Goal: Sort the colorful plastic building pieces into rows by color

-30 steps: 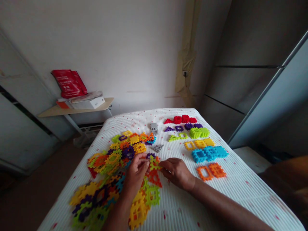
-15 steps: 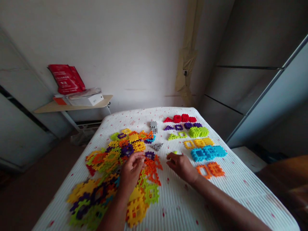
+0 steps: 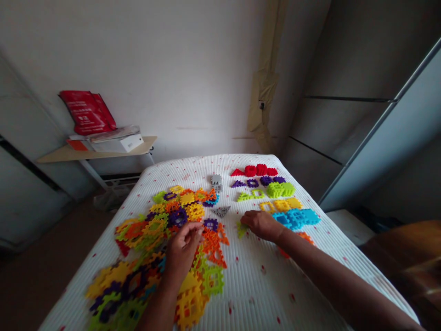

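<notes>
Left hand [image 3: 182, 250] with fingers loosely curled; right hand [image 3: 262, 226] palm down, forearm [image 3: 330, 276] reaching forward

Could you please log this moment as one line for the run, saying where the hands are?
left hand: above loose plastic pieces | right hand: beside lime piece | colour-sorted rows: beyond right hand

A red bag [image 3: 87, 112] rested above a white box [image 3: 117, 144] on a narrow wooden shelf [image 3: 65, 154] against the pale wall [image 3: 138, 69].
</notes>
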Demonstrator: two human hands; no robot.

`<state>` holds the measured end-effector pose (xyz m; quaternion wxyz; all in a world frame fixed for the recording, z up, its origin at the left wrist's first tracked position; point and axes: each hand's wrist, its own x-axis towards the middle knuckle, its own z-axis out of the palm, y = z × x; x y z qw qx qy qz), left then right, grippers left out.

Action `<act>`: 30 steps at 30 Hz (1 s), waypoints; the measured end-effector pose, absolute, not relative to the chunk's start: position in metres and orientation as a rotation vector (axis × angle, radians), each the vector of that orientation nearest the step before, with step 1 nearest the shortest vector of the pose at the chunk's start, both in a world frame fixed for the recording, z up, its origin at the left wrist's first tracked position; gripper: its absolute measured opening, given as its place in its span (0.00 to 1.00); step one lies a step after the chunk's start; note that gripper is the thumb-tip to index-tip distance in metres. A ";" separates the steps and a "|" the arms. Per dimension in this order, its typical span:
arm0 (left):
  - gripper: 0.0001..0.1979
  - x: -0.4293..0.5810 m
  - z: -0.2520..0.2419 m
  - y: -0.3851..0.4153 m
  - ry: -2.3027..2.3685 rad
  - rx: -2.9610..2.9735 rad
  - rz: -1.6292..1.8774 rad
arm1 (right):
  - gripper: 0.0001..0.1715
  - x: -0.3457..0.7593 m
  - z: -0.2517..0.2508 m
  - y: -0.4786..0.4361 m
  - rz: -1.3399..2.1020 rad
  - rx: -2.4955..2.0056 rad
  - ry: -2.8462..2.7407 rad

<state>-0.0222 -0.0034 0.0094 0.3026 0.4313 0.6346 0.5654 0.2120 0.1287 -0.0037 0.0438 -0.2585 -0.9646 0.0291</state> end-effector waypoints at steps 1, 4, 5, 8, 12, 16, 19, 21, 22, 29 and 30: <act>0.14 -0.023 0.009 -0.004 1.689 1.149 1.495 | 0.11 0.211 -0.004 0.129 0.094 -0.788 -2.958; 0.14 -0.023 0.009 -0.004 1.708 1.164 1.481 | 0.11 0.212 0.002 0.135 0.111 -0.839 -2.944; 0.14 -0.023 0.009 -0.004 1.715 1.167 1.476 | 0.11 0.213 0.005 0.139 0.109 -0.879 -2.922; 0.14 -0.024 0.009 -0.004 1.727 1.180 1.456 | 0.15 0.218 0.015 0.161 0.081 -1.037 -2.805; 0.13 -0.024 0.009 -0.003 1.728 1.186 1.462 | 0.15 0.218 0.022 0.198 0.044 -1.216 -2.668; 0.14 -0.026 0.009 -0.004 1.726 1.158 1.463 | 0.14 0.210 0.018 0.219 0.060 -1.268 -2.673; 0.14 -0.026 0.009 -0.004 1.722 1.152 1.462 | 0.13 0.205 0.015 0.222 0.070 -1.287 -2.705; 0.14 -0.026 0.010 -0.004 1.723 1.153 1.460 | 0.14 0.203 0.014 0.222 0.067 -1.307 -2.718; 0.14 -0.026 0.010 -0.004 1.725 1.154 1.459 | 0.14 0.203 0.013 0.222 0.064 -1.316 -2.722; 0.14 -0.026 0.008 -0.003 1.724 1.168 1.449 | 0.14 0.202 0.014 0.223 0.057 -1.340 -2.763; 0.14 -0.026 0.008 -0.003 1.725 1.168 1.451 | 0.15 0.202 0.014 0.223 0.055 -1.337 -2.768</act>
